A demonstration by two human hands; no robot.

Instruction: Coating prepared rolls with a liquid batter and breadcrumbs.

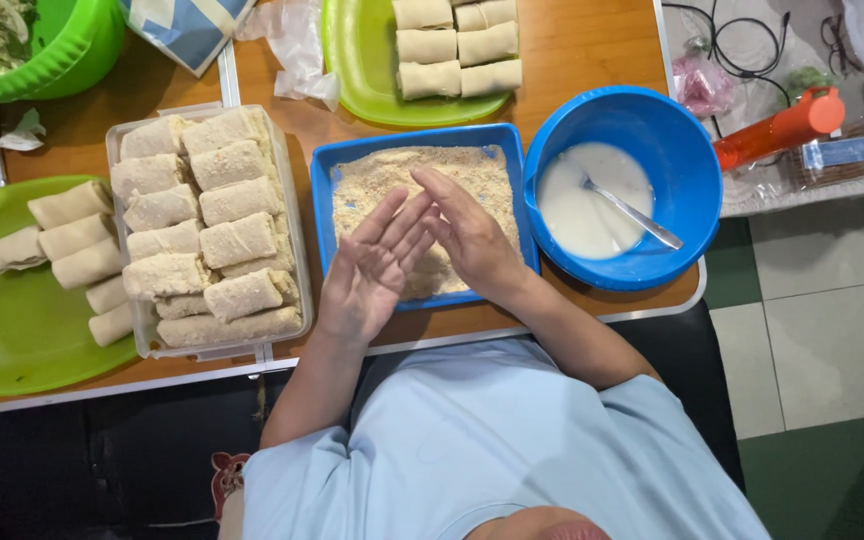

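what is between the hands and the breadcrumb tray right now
Nothing visible. The left hand and right hand are empty, fingers touching, directly over the blue tray of breadcrumbs. No roll or tool lies between them and the crumbs.

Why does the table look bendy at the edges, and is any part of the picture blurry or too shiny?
Head view: the wide lens bows the table edge and stretches the corners. Light is soft and even, with a faint shadow under the left hand and right hand on the blue crumb tray. Only mild shine on the blue bowl and spoon. Nothing looks badly blurred.
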